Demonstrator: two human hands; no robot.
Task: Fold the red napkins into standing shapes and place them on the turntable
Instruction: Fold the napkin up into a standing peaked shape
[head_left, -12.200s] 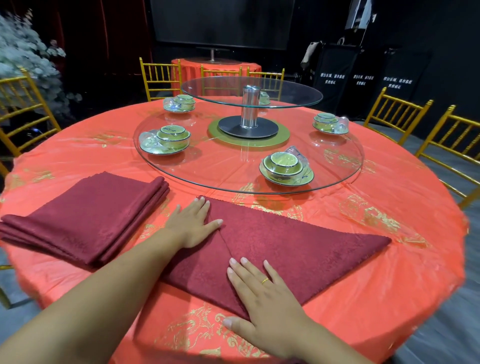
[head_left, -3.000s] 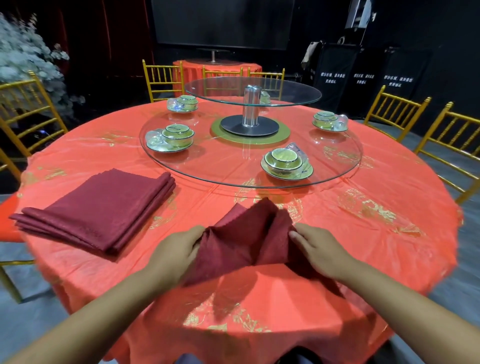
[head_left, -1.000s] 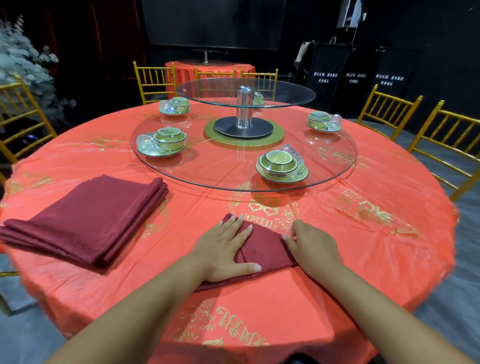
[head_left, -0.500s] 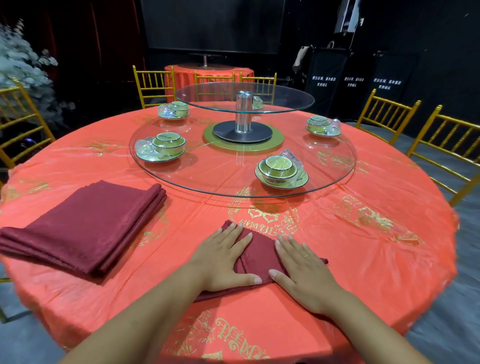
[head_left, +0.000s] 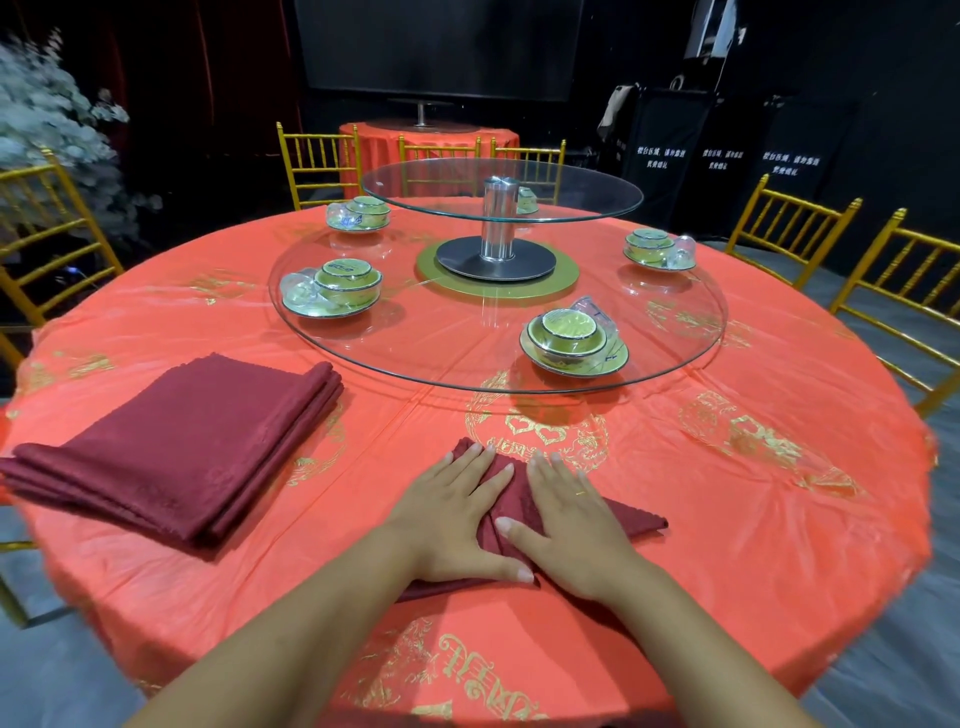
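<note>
Left hand (head_left: 452, 519) and right hand (head_left: 566, 525), fingers straight, are pressing flat the dark red napkin (head_left: 636, 519), folded small, corner pointing right.

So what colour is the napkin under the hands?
Dark red. The napkin shows best in the head view.

Both bare forearms reach forward; the left hand (head_left: 451, 525) and right hand (head_left: 566, 525) lie flat side by side, palms down, fingers straight, thumbs inward.

napkin (head_left: 631, 517) mostly under hands (head_left: 451, 525), napkin stack (head_left: 182, 441) seemingly clipped left, sign lettering (head_left: 722, 158) illegible
</note>
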